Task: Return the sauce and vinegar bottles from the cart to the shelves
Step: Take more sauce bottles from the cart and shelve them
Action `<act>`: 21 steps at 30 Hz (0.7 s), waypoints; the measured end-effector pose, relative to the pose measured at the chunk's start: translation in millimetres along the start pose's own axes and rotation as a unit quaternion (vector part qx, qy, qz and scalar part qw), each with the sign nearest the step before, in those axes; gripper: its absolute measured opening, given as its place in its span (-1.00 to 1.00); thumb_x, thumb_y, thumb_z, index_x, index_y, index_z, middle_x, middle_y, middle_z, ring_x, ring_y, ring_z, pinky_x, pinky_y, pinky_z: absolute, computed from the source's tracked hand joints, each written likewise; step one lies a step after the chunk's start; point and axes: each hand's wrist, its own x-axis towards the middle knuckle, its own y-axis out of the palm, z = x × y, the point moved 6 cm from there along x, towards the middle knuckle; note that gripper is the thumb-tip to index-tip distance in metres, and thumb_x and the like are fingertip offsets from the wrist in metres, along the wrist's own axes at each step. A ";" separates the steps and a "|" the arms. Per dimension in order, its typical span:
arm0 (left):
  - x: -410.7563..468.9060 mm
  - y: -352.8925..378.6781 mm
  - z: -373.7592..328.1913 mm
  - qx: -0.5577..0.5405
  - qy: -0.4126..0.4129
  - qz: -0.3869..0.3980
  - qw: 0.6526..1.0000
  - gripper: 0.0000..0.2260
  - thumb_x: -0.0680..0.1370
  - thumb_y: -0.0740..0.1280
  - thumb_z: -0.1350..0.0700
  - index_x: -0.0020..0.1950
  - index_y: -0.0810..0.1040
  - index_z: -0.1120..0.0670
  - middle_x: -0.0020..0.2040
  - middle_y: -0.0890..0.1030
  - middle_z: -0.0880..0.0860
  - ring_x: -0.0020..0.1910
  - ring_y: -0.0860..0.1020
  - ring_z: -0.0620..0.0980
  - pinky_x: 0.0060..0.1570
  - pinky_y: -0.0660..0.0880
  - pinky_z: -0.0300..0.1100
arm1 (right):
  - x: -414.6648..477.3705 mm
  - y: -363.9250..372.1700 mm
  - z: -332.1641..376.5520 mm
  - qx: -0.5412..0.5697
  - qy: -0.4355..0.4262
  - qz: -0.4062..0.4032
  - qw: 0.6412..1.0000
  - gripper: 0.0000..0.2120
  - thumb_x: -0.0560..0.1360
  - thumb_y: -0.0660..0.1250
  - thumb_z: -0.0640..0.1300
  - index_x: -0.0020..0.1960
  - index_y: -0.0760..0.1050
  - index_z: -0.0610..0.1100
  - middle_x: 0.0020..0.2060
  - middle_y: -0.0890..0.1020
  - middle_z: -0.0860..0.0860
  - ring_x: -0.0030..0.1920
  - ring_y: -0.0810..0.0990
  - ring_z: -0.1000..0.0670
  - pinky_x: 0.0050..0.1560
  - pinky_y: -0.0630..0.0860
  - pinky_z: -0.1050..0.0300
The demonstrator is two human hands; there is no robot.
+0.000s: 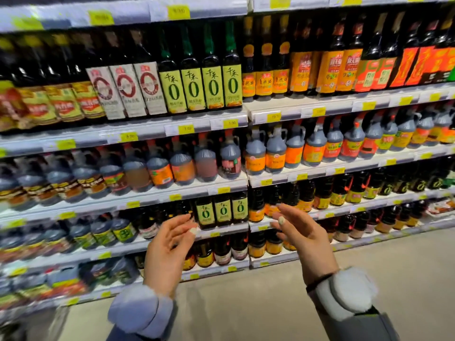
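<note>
Fluffy grey cuffs point(140, 308) lead to the left hand point(170, 244) and right hand point(302, 239), both empty with fingers relaxed, raised before the shelves point(123, 135). No cart shows; bottles point(222, 210) stand only in shelf rows. Likely heavy, smooth and breakable, each wants a grip round its body.

The left sleeve point(140, 312) and right sleeve point(366, 326) are grey-blue with fluffy pale cuffs point(344, 294); left hand point(167, 249) and right hand point(305, 242) show long pale-painted nails point(281, 219); a thin dark band point(318, 281) circles the right wrist
</note>
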 end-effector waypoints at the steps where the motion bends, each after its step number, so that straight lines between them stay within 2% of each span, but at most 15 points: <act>1: -4.3 -19.7 0.7 -0.005 -0.004 -0.005 1.000 -0.74 0.49 0.27 0.32 -0.09 0.48 -0.06 -0.09 0.59 -0.06 -0.14 0.57 -0.27 -0.02 0.45 -0.23 | -11.9 17.5 -1.1 0.004 0.009 0.001 1.000 -0.77 0.48 0.24 -0.33 -0.09 0.51 0.00 -0.15 0.63 0.04 -0.21 0.63 0.17 -0.23 0.54 0.40; 5: -11.1 -65.5 8.4 -0.027 -0.025 -0.016 0.999 -0.74 0.49 0.26 0.32 -0.09 0.48 -0.07 -0.07 0.58 -0.06 -0.04 0.53 -0.14 0.09 0.40 -0.07 | -39.7 56.4 -0.4 -0.007 0.012 0.007 1.000 -0.78 0.48 0.23 -0.33 -0.08 0.51 -0.03 -0.15 0.63 0.02 -0.24 0.63 0.25 -0.27 0.51 0.43; 9: -24.7 -87.9 3.9 -0.045 -0.015 -0.028 0.998 -0.76 0.49 0.27 0.32 -0.08 0.49 -0.04 -0.08 0.60 0.00 -0.03 0.54 -0.06 0.06 0.43 -0.14 | -59.2 79.3 7.1 -0.016 -0.004 0.018 1.000 -0.76 0.47 0.25 -0.35 -0.12 0.51 -0.02 -0.22 0.64 0.08 -0.28 0.62 0.26 -0.27 0.49 0.44; 16: -58.4 -118.9 8.0 -0.040 -0.033 -0.057 0.997 -0.76 0.49 0.28 0.33 -0.08 0.50 -0.04 -0.10 0.60 0.01 -0.07 0.54 -0.05 0.06 0.43 -0.09 | -87.3 99.8 3.5 -0.033 0.002 0.050 0.998 -0.76 0.48 0.26 -0.32 -0.10 0.53 0.02 -0.32 0.68 0.18 -0.26 0.63 0.24 -0.26 0.51 0.43; 21: -80.8 -158.5 8.9 -0.031 -0.043 -0.077 0.996 -0.76 0.49 0.27 0.33 -0.10 0.48 -0.03 -0.12 0.59 0.00 -0.09 0.54 -0.08 0.00 0.44 -0.19 | -111.7 127.8 -0.3 -0.037 0.012 0.075 0.996 -0.77 0.49 0.24 -0.32 -0.09 0.52 0.01 -0.18 0.64 0.06 -0.27 0.63 0.24 -0.29 0.50 0.43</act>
